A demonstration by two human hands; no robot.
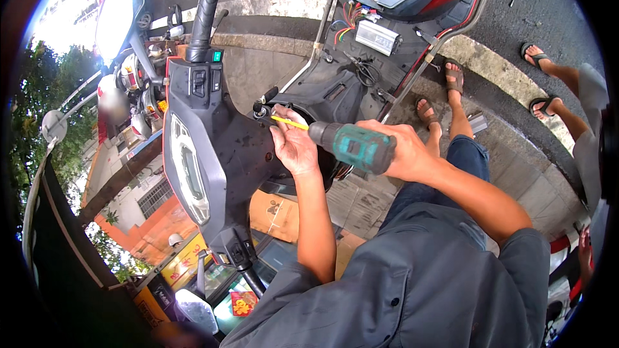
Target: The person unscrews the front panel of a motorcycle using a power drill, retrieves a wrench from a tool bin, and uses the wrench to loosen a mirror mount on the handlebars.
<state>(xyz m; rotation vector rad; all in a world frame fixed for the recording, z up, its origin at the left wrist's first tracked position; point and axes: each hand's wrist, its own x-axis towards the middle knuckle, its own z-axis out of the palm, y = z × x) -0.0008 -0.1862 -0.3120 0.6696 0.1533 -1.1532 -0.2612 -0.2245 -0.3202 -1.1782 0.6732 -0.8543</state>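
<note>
My right hand (409, 151) is wrapped around a teal and black cordless drill (354, 145). A long yellow bit (290, 122) sticks out of its chuck, pointing left toward the scooter's dark inner front panel (248, 148). Below the bit tip is my left hand (295, 148), palm up and loosely cupped, with thumb and fingers apart. Its fingertips lie beside the bit, close to the panel and a small black key-like part (264, 106). Whether a small screw sits at the tip cannot be made out.
Beyond my hands, the scooter's opened floor holds a silver box (377, 37), loose coloured wires and a coiled black cable (367, 72). A handlebar grip (205, 19) and mirror (118, 16) rise at left. A cardboard box (275, 214) stands below. Another person's sandalled feet (540, 84) are at right.
</note>
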